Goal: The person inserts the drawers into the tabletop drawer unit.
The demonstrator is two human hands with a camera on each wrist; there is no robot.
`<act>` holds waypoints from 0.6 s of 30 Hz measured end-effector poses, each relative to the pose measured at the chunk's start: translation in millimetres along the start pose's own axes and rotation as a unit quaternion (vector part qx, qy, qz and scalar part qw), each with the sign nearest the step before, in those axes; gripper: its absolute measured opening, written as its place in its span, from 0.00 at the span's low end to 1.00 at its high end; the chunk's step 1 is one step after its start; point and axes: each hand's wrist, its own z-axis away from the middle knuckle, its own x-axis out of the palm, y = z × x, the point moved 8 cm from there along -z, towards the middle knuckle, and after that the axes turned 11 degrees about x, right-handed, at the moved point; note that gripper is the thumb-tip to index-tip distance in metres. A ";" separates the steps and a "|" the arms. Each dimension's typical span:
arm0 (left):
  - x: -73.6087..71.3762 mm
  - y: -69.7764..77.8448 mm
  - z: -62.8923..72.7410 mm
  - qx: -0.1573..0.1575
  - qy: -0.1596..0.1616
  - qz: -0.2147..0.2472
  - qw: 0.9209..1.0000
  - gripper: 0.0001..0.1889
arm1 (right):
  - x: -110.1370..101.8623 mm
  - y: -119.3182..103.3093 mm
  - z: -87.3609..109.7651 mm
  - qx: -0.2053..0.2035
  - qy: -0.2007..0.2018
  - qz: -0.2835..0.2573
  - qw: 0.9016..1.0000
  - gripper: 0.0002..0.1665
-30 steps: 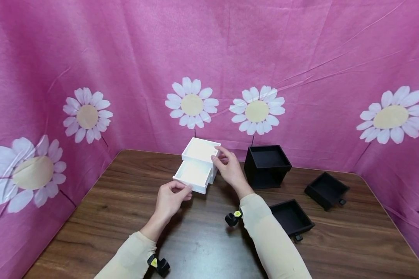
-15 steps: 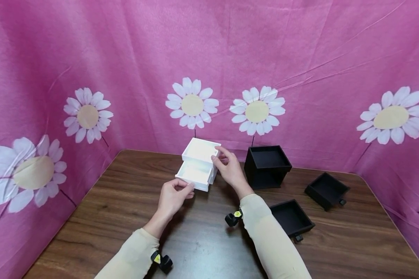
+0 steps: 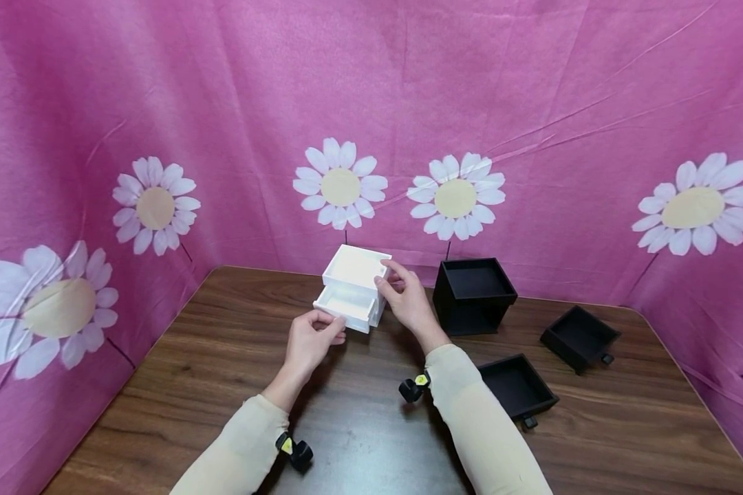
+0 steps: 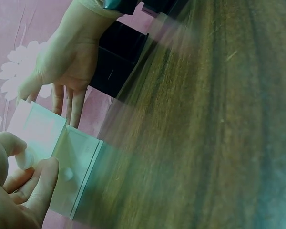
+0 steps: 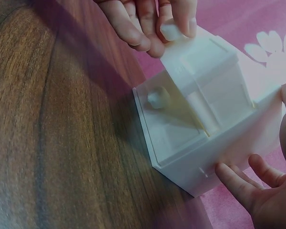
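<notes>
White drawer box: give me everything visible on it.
The white drawer box looks like smooth plastic, with a rimmed top, and stands upright on the wooden table. Its upper drawer is part-way out; the lower drawer is closed, with a rounded white knob. The left grip pinches the upper knob; the right grip touches the box's side and top edge.

White cabinet (image 3: 354, 265): stood upright on the brown table (image 3: 223, 337), near its back edge.
Upper drawer (image 3: 349, 301): jutted partway out.
Lower drawer (image 5: 169, 140): sat flush, white knob (image 5: 158, 98) showing.

Text, brands, numbers: none legible. Yellow label (image 3: 287, 446) at 7 o'clock, yellow sticker (image 3: 422, 379) at 5, both on wrist cameras (image 3: 301, 456), unreadable.
</notes>
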 end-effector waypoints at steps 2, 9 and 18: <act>0.6 -0.2 -1.8 0.000 0.001 -0.003 1.000 0.06 | -0.1 0.0 0.1 0.001 0.000 0.001 1.000 0.28; 6.0 -0.6 -9.2 0.007 0.004 0.001 1.000 0.07 | -1.2 -1.7 0.7 0.006 0.001 0.004 1.000 0.28; 11.8 -2.6 -19.7 0.010 0.006 -0.004 1.000 0.07 | 0.1 1.5 -1.1 0.007 -0.002 0.004 1.000 0.28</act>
